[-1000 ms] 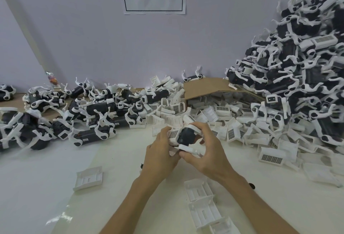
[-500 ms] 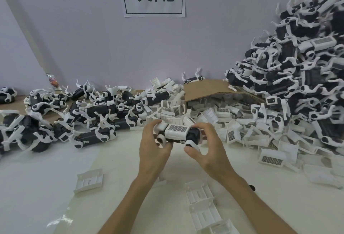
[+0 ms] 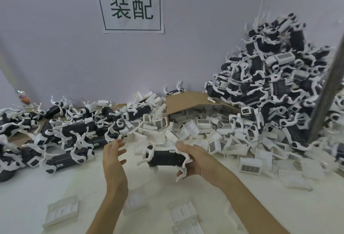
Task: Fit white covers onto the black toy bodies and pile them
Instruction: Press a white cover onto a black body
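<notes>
- Over the table [image 3: 28,202], centre frame: toy [image 3: 163,159] up off the surface, lying level, black underside to the camera.
- Right end of it buried in the right hand [image 3: 197,163], fingers curled round that end above and below, gripping.
- White legs poking out below and to the left, blurred.
- Just left of the toy, touching nothing: left hand [image 3: 113,159], fingers straight and spread, palm turned toward the toy.
- Both forearms reaching in from the bottom edge.
- Behind the hands: covers [image 3: 195,131] spilling from a tipped cardboard box [image 3: 186,99].
- Far right: tall pile [image 3: 270,84] against the wall.
- Left side: low scatter of bodies [image 3: 65,135].
- Near edge: spare cover [image 3: 61,210], open side up.
</notes>
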{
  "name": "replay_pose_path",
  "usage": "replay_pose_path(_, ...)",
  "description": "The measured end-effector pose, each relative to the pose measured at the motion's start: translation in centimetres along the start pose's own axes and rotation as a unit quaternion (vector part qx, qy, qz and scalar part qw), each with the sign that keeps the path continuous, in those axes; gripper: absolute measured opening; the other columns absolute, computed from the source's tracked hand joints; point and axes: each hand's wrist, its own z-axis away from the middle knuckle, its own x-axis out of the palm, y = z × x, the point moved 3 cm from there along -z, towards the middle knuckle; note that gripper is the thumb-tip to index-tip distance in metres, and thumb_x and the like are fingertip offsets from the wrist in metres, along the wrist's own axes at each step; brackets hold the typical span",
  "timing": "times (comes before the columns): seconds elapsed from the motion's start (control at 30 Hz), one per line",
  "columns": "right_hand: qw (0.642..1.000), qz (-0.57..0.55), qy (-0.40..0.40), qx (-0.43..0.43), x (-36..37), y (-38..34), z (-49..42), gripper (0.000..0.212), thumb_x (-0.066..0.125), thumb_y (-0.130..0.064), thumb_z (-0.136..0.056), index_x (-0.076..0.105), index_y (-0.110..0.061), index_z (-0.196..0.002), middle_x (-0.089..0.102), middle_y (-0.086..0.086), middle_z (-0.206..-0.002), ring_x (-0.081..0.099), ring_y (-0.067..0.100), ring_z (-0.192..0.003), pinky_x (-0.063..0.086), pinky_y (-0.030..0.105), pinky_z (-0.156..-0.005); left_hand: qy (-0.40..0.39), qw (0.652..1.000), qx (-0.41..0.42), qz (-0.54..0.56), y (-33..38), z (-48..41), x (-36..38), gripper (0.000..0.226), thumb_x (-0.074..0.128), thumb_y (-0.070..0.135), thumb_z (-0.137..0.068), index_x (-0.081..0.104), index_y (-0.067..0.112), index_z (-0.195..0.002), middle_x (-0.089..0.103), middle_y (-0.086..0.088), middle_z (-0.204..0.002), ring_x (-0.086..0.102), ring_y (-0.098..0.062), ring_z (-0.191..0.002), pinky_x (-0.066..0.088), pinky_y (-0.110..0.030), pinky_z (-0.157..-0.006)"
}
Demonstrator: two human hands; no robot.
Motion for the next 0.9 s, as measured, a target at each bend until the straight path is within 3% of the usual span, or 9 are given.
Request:
replay_pose_path(0.1, 0.999, -0.025, 0.031, 0.004, -1.3, -3.7, 0.0, 0.051, 0.071, -0.036, -0.083, 0.06, 0.0, -0.117, 0.066, 0.017, -0.086, 0.07, 0.029, -0.066, 0.061, 0.04, -0.063, 0.028, 0.998, -0.05, 0.027, -0.6, -0.9, -0.7, 0.034, 0.042, 0.047, -0.099, 0.063, 0.02, -0.104, 0.064, -0.002, -0.111, 0.06, -0.019, -0.094, 0.045, -0.034, -0.077)
replay_pose_path(0.17, 0.982, -0.162, 0.059, -0.073, -3.6, -9.3, -0.3, 0.043, 0.067, -0.03, -0.087, 0.055, -0.001, -0.116, 0.064, 0.021, -0.1, 0.073, 0.03, -0.075, 0.061, 0.039, -0.06, 0.033, 0.993, -0.098, 0.055, -0.9, -1.2, -1.0, 0.034, 0.039, 0.043, -0.105, 0.063, 0.018, -0.104, 0.063, -0.002, -0.105, 0.061, -0.021, -0.09, 0.046, -0.034, -0.074)
replay_pose_path(0.3, 0.876, -0.378, 0.103, -0.28, -11.2, -25.1, -0.4, 0.069, 0.05, -0.047, -0.1, 0.026, -0.009, -0.153, 0.046, 0.028, -0.144, 0.054, 0.048, -0.125, 0.044, 0.062, -0.102, 0.035, 0.979, -0.164, 0.112, -1.3, -1.0, -0.8, 0.036, 0.038, 0.044, -0.104, 0.059, 0.015, -0.103, 0.06, -0.001, -0.095, 0.06, -0.021, -0.081, 0.042, -0.034, -0.07)
replay_pose_path(0.37, 0.896, -0.275, 0.187, -0.294, -12.6, -29.0, 0.0, 0.068, 0.042, -0.052, -0.102, 0.02, -0.019, -0.158, 0.039, 0.016, -0.154, 0.05, 0.045, -0.13, 0.038, 0.058, -0.106, 0.041, 0.975, -0.179, 0.124, -1.4, -1.0, -0.8, 0.037, 0.037, 0.043, -0.104, 0.056, 0.012, -0.111, 0.059, -0.002, -0.094, 0.059, -0.022, -0.08, 0.041, -0.034, -0.069)
replay_pose_path(0.43, 0.92, -0.103, 0.263, -0.272, -11.4, -28.1, -0.4, 0.046, 0.042, -0.043, -0.103, 0.042, -0.022, -0.143, 0.052, 0.006, -0.139, 0.064, 0.033, -0.112, 0.046, 0.043, -0.09, 0.038, 0.973, -0.186, 0.133, -1.2, -1.1, -0.8, 0.039, 0.036, 0.044, -0.104, 0.056, 0.011, -0.113, 0.06, -0.002, -0.095, 0.059, -0.022, -0.08, 0.041, -0.033, -0.069)
replay_pose_path(0.53, 0.938, 0.038, 0.238, -0.248, -6.6, -20.8, -1.8, 0.019, 0.052, -0.023, -0.1, 0.061, -0.018, -0.115, 0.069, 0.0, -0.108, 0.07, 0.018, -0.079, 0.045, 0.027, -0.064, 0.032, 0.972, -0.189, 0.134, -1.1, -1.1, -0.7, 0.039, 0.036, 0.044, -0.105, 0.057, 0.011, -0.112, 0.061, -0.002, -0.095, 0.059, -0.022, -0.079, 0.041, -0.034, -0.068)
replay_pose_path(0.6, 0.95, 0.11, 0.194, -0.218, -3.4, -13.6, -2.2, 0.013, 0.058, -0.017, -0.097, 0.068, -0.022, -0.103, 0.074, -0.007, -0.097, 0.07, 0.012, -0.078, 0.047, 0.02, -0.062, 0.039, 0.975, -0.18, 0.126, -1.1, -1.0, -0.7, 0.037, 0.037, 0.043, -0.105, 0.057, 0.012, -0.109, 0.061, -0.002, -0.093, 0.059, -0.022, -0.077, 0.041, -0.034, -0.068)
replay_pose_path(0.77, 0.936, 0.305, 0.043, -0.171, 2.8, 0.2, -2.5, 0.024, 0.067, -0.029, -0.094, 0.064, -0.04, -0.115, 0.058, -0.024, -0.126, 0.053, -0.014, -0.112, 0.037, -0.001, -0.082, 0.043, 0.976, -0.176, 0.122, -0.9, -1.2, -0.7, 0.033, 0.039, 0.043, -0.105, 0.058, 0.015, -0.103, 0.063, -0.003, -0.092, 0.06, -0.022, -0.072, 0.042, -0.034, -0.066)
replay_pose_path(0.9, 0.853, 0.493, 0.02, -0.17, 3.5, 3.1, -3.2, 0.043, 0.065, -0.036, -0.093, 0.057, -0.03, -0.135, 0.048, -0.014, -0.144, 0.038, 0.005, -0.136, 0.027, 0.027, -0.113, 0.051, 0.973, -0.189, 0.123, -1.1, -1.2, -0.8, 0.034, 0.04, 0.043, -0.104, 0.056, 0.014, -0.11, 0.064, -0.003, -0.094, 0.061, -0.022, -0.072, 0.043, -0.033, -0.067)
